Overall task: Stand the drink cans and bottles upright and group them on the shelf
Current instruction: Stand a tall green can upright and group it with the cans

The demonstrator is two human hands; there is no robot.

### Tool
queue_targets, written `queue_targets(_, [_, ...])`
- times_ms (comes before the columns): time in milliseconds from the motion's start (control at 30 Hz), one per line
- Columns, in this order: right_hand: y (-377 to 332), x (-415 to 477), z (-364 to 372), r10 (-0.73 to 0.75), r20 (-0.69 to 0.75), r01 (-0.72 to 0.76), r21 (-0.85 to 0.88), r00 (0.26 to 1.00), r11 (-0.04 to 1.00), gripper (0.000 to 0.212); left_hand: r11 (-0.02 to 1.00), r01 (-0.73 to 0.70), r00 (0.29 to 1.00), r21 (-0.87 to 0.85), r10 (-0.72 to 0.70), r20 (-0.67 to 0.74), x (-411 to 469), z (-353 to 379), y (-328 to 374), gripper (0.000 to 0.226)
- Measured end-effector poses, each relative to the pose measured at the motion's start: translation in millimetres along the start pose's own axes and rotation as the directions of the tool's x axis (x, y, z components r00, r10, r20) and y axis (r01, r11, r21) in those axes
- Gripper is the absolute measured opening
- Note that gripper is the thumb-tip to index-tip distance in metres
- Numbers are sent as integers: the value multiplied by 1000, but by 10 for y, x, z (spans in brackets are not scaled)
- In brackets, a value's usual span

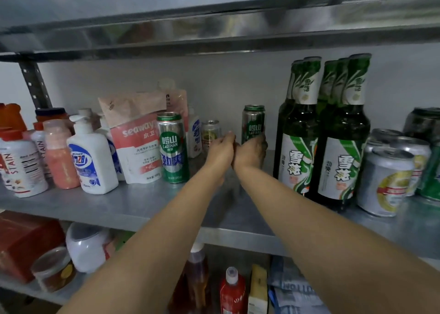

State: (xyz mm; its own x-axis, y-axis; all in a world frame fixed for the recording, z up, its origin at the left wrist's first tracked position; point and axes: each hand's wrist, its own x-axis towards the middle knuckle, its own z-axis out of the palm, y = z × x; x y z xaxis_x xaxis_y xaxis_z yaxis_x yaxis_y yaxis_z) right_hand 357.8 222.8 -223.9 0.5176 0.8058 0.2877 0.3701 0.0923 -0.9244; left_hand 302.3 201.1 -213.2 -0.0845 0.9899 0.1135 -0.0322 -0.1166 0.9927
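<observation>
Shelf: I reach both bare arms deep over the metal shelf [133, 204], wrists nearly touching at the back.
Right hand: my right hand [252, 153] is wrapped round the lower half of a tall green can [253, 123], which stands upright near the back wall; fingers curled against its side.
Left hand: my left hand [222, 148] sits just beside the right, fingers bunched together with the tips pointing at a small can [210, 134]; I cannot tell whether they touch it or pinch anything.
Small can: upright at the back, between a front green can [173, 147] and the held one.
Front green can: upright, nearer the shelf edge, touching a white-and-red pouch [135, 142].
Bottles: green beer bottles [319, 132] stand upright in a tight group to the right of my hands.
Silver cans: a cluster of silver cans [387, 182] stands right of the bottles, with darker ones behind; that corner is dim.
Left end: a white pump bottle [91, 156] and other cleaning bottles crowd the left.
Lower shelf: jars and sauce bottles, partly blurred.
</observation>
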Motion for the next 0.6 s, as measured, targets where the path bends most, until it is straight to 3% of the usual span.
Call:
queue_targets(233, [198,320,279,169,-66,-169,-5,983,986,83,994,97,993,-51,-94,74,467,114,-7,54])
queue_targets(400, [281,438,348,96,-162,-106,-54,982,993,63,996,43,994,74,-50,98,532,114,-138,39])
queue_targets(533, [267,386,271,74,-124,-85,-92,990,992,45,996,-14,995,88,5,104,465,97,-162,42])
queue_targets(600, [178,262,243,59,-95,-67,-85,994,994,36,998,-56,994,36,53,92,361,74,-127,33])
